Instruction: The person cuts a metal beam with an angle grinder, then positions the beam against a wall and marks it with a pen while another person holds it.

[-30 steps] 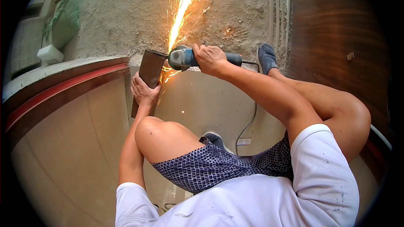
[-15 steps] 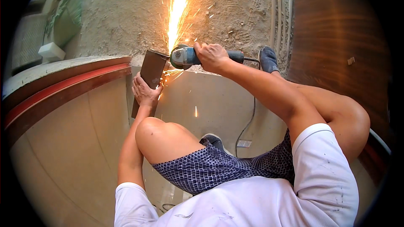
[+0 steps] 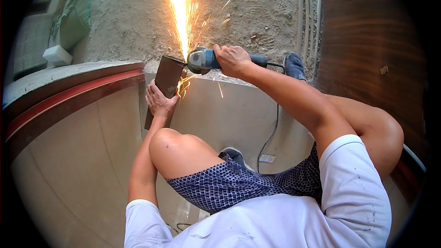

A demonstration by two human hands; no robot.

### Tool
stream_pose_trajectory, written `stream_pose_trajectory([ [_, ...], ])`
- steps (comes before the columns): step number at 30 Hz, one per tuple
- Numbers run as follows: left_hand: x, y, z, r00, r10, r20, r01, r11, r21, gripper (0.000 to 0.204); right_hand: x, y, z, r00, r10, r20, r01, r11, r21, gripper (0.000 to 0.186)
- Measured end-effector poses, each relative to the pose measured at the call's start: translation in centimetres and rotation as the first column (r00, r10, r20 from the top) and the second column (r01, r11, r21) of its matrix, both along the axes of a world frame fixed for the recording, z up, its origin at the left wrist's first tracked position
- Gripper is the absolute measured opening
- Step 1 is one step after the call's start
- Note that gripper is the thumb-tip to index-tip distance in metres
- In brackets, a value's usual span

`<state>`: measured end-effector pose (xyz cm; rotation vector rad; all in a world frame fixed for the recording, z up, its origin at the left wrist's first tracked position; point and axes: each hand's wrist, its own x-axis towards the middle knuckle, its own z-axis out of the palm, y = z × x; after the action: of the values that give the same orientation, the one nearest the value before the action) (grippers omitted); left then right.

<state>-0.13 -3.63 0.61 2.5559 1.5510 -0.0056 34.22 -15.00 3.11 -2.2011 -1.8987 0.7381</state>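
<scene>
My right hand (image 3: 232, 59) is wrapped round the body of a blue angle grinder (image 3: 209, 59). Its disc, under the grey gear head, meets the right edge of a dark brown metal channel (image 3: 169, 72) close to the far end. A bright stream of sparks (image 3: 180, 14) shoots away from the contact, and a few smaller ones fall near my fingers. Bare and without a glove, my left hand (image 3: 161, 100) grips the channel lower down, thumb on the right side and fingers over the left. The channel's near end is partly hidden behind my left forearm and knee.
The grinder's black cord (image 3: 274, 131) runs down across the tiled floor (image 3: 229, 115). Beyond lies rough dusty ground (image 3: 133, 23). A red-brown sill (image 3: 78, 96) is at the left, a wood-grain panel (image 3: 363, 27) at the right. My shoe (image 3: 294, 65) rests near the grinder's tail.
The spark stream has swung slightly left and shows fewer sparks around the disc. Grinder, channel and both hands are almost where they were, still gripped.
</scene>
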Motion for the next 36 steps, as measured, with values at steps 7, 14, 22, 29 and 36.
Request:
stream_pose_trajectory([
  [7, -0.1, 0.0, 0.3, 1.0, 0.009, -0.016, -0.009, 1.0, -0.022, 0.112, 0.0, 0.4, 0.6, 1.0, 0.013, 0.019, -0.012, 0.999, -0.034, 0.029],
  [14, 0.7, -0.3, 1.4, 1.0, 0.014, -0.015, -0.015, 0.998, -0.065, 0.111, 0.3, 0.8, 1.0, 1.0, 0.013, 0.006, -0.013, 0.999, -0.032, 0.029],
  [22, 0.5, -0.2, 0.9, 0.999, 0.028, -0.025, -0.03, 0.997, -0.068, 0.112, 0.3, 0.7, 0.4, 1.0, 0.01, 0.008, -0.01, 1.0, -0.007, 0.03],
  [29, 0.7, -0.2, 0.7, 1.0, 0.029, -0.003, -0.03, 0.997, -0.072, 0.112, 0.4, 0.6, -0.4, 1.0, 0.011, 0.016, -0.011, 1.0, 0.0, 0.029],
  [36, 0.2, -0.1, 0.6, 1.0, 0.024, -0.02, -0.025, 0.998, -0.058, 0.114, 0.1, 1.1, 0.3, 1.0, 0.01, 0.017, -0.011, 1.0, 0.01, 0.029],
])
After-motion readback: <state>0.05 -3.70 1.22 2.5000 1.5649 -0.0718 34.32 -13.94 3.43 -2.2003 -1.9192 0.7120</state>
